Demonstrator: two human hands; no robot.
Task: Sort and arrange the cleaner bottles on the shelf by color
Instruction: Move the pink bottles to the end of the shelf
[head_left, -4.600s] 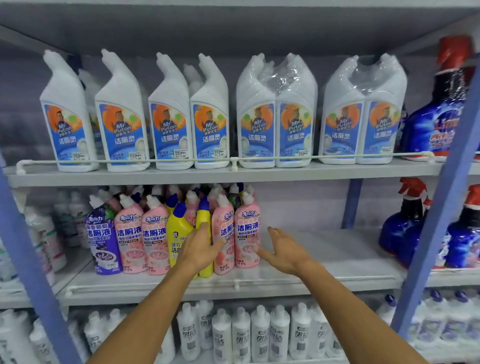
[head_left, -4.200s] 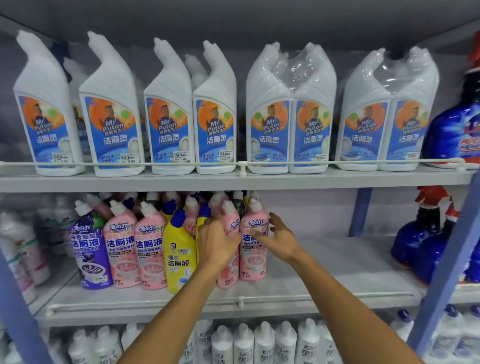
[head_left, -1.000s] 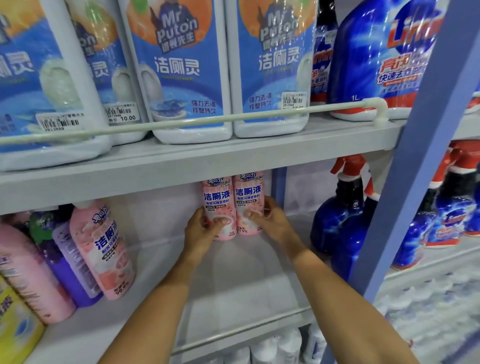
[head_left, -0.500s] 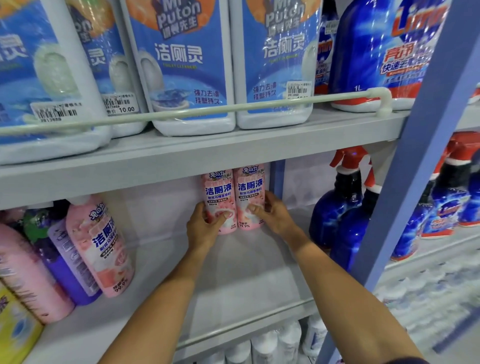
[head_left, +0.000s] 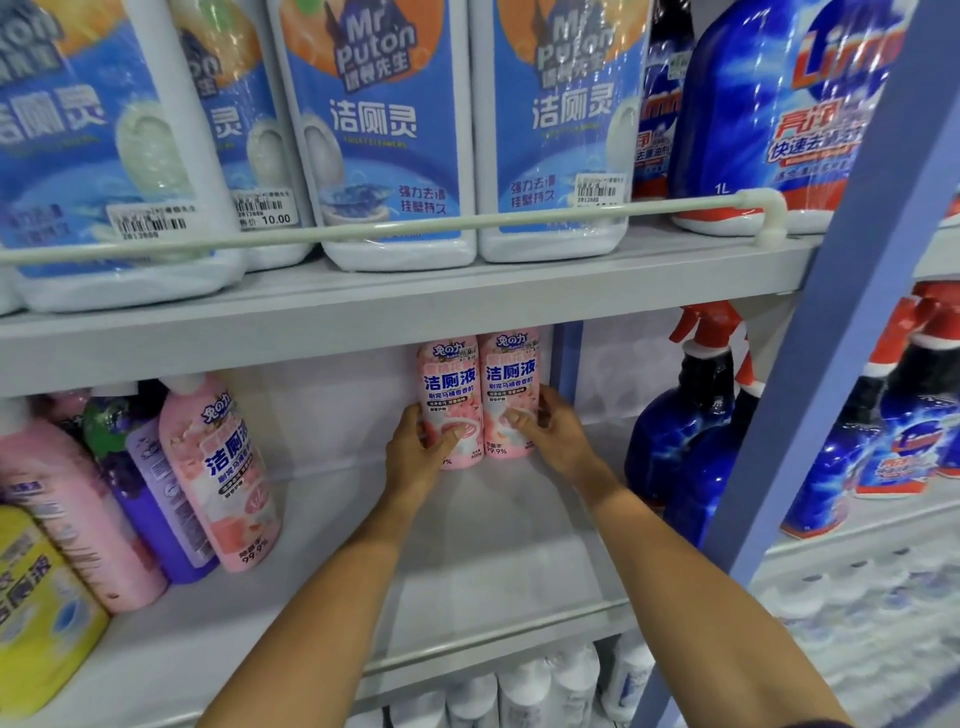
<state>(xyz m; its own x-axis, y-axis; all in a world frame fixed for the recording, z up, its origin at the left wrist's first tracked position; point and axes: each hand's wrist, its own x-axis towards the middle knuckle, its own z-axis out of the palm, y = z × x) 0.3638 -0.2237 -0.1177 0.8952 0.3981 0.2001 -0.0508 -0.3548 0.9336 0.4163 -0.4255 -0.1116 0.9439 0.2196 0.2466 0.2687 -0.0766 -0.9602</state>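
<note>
At the back of the middle shelf (head_left: 493, 551), the left hand (head_left: 421, 457) curls round the left pink bottle (head_left: 451, 387), thumb across its label, while the right hand (head_left: 553, 439) wraps the right pink bottle (head_left: 511, 382). Both bottles stand upright, touching side by side with labels forward, probably to start a tidy pink group against the back wall. This spot is well apart from the mixed cluster at the left, where a tilted pink bottle (head_left: 223, 483), a purple bottle (head_left: 156, 499) and a yellow bottle (head_left: 36, 603) await sorting. Blue spray bottles (head_left: 685, 436) stand just right of the pair.
</note>
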